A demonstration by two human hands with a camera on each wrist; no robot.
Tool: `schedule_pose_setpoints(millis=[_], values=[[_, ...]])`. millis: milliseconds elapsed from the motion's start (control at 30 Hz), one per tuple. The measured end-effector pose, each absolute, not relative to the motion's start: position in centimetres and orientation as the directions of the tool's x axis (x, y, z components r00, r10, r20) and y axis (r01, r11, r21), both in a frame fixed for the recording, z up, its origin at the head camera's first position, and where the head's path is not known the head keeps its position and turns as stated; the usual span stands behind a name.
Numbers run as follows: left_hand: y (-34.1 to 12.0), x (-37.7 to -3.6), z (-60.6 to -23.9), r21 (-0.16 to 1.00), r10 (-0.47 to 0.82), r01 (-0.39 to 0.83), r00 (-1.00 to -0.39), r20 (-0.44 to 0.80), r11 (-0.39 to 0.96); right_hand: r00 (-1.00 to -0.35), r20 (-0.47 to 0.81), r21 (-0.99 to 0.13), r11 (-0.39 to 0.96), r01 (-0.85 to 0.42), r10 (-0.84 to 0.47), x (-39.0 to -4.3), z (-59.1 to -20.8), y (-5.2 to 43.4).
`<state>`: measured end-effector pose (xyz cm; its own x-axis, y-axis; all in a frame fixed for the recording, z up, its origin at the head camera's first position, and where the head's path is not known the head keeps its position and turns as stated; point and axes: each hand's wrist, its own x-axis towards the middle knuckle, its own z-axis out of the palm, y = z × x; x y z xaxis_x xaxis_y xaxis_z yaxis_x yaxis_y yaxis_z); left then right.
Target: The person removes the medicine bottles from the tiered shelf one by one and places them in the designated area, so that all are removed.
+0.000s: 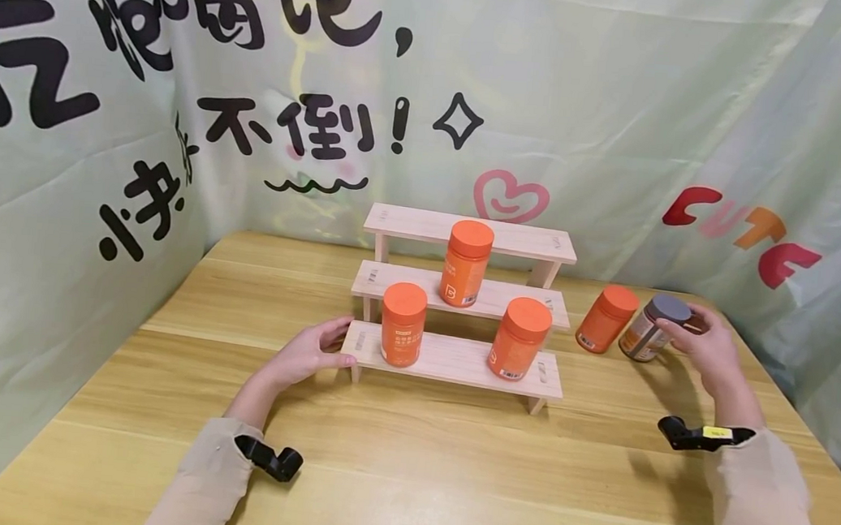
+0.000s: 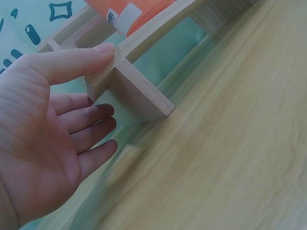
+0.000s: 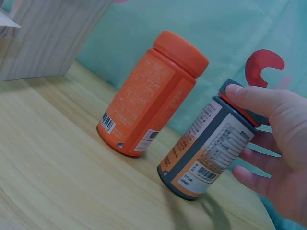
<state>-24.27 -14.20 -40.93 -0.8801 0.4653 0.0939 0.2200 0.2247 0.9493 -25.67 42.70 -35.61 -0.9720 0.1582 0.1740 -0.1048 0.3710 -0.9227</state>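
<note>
The right hand curls its thumb and fingers around the lid end of a grey-lidded jar with a grey and orange label, which stands on the light wooden table to the right of the rack; the grip sits high, probably so the jar can be lifted straight up. The left hand lies with its fingers loosely spread and nearly straight, the thumb pressing on the left end of the bottom step of a three-step pale wooden display rack, seemingly to steady it. Four orange plastic jars with orange lids are in view: one on the middle step, two on the bottom step, at left and at right, and one on the table just beside the grey-lidded jar, apart from it. There is one grey-lidded jar only. A pale green printed cloth backdrop hangs behind the table.
</note>
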Motion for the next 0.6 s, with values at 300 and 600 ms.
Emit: schedule_pose_setpoints(millis=[300,600], values=[[-14.2,-24.3,-40.9,0.950,0.463,0.219,-0.881,0.094,0.224,-0.962,0.197,-0.953,0.267,-0.143,0.188,-24.5,-33.3,42.9],[-14.2,-24.3,-40.9,0.948,0.464,0.217,-0.882,0.088,0.234,-0.951,0.247,-0.898,0.414,-0.152,0.185,-24.2,-31.2,42.4]])
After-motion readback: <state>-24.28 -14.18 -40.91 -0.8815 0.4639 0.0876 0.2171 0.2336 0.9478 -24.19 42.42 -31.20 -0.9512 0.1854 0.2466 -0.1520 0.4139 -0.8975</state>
